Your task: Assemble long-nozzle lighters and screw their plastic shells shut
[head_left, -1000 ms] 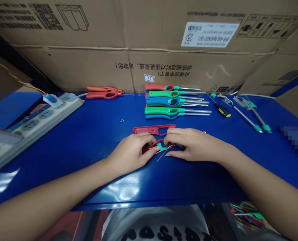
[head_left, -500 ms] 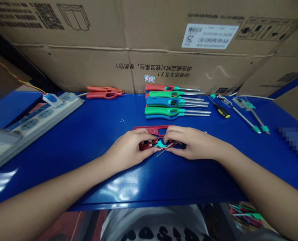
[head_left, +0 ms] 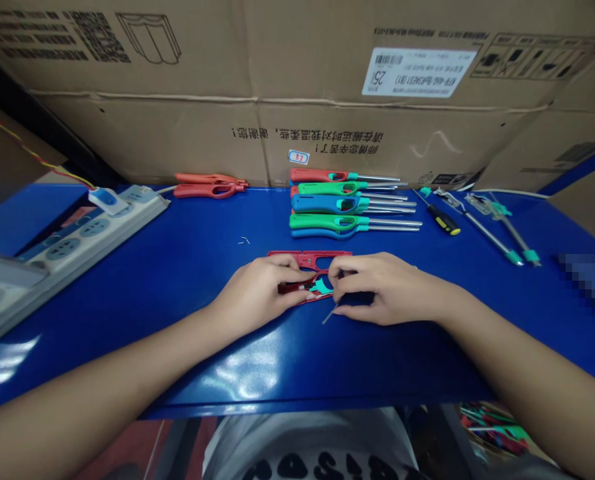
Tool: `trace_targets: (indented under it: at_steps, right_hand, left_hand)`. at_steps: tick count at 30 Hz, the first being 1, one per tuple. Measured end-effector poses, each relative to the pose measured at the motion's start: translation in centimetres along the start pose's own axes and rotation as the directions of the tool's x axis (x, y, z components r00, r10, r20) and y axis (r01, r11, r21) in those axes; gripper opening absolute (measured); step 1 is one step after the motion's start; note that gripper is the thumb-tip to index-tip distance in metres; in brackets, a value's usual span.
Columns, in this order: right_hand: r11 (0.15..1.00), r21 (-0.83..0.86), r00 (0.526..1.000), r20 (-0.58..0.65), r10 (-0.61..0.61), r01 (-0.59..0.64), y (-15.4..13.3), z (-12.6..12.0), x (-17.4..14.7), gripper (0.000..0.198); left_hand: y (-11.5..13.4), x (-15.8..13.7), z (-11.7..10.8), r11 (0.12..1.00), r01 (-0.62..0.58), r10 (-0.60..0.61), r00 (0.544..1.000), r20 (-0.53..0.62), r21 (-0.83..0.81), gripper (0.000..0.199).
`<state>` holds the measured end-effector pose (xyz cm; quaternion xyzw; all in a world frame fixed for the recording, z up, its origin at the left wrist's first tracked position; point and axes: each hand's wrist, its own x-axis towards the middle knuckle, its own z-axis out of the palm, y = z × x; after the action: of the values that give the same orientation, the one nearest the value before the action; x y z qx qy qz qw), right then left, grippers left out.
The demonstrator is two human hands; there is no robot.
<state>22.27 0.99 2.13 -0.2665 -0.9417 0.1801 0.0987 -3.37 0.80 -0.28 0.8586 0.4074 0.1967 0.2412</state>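
My left hand (head_left: 260, 288) is closed around the rear of an open red lighter casing half (head_left: 288, 288), thumb at the near edge and fingers at the far one. A teal trigger (head_left: 321, 287) lies inside that half. My right hand (head_left: 395, 288) is closed at its front end, and a thin grey rod (head_left: 329, 315) sticks out from between the fingers, slanting towards me. What else those fingers cover is hidden. Just behind both hands lies the other red casing half (head_left: 305, 259), flat on the table.
Assembled lighters (head_left: 327, 203) in red, green and blue are stacked at the back. Orange-red casings (head_left: 210, 187) and tiny pins (head_left: 244, 241) lie left of them. A screwdriver (head_left: 442, 219) and lighter tube parts (head_left: 492, 233) are at right, a power strip (head_left: 92, 233) at left.
My right hand's fingers have shifted slightly towards me and right. The thin rod has moved right and stands at a steeper slant. My left hand keeps its hold on the casing.
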Motion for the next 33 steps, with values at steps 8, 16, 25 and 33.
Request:
trace_targets:
  at_steps: [8,16,25,33]
  right_hand:
    - [0.998,0.037,0.999,0.009,0.044,-0.044,-0.4,-0.5,0.2,0.02]
    - [0.994,0.1,0.999,0.002,0.04,-0.04,-0.1,-0.8,0.0,0.016]
    - [0.867,-0.105,0.722,-0.606,0.332,-0.487,5.7,-4.1,-2.5,0.017]
    - [0.318,0.155,0.087,-0.77,0.632,-0.935,15.6,-6.3,-10.8,0.022]
  left_hand:
    - [0.5,0.0,-0.5,0.997,-0.007,0.004,0.999,0.045,0.079,0.028]
    - [1.3,-0.5,-0.5,0.986,-0.12,0.117,0.993,0.033,0.116,0.032]
    - [2.3,-1.7,0.1,0.94,-0.223,0.207,0.974,0.09,0.258,0.037]
    - [1.9,-1.6,0.3,0.947,-0.262,0.255,0.965,0.058,0.185,0.035]
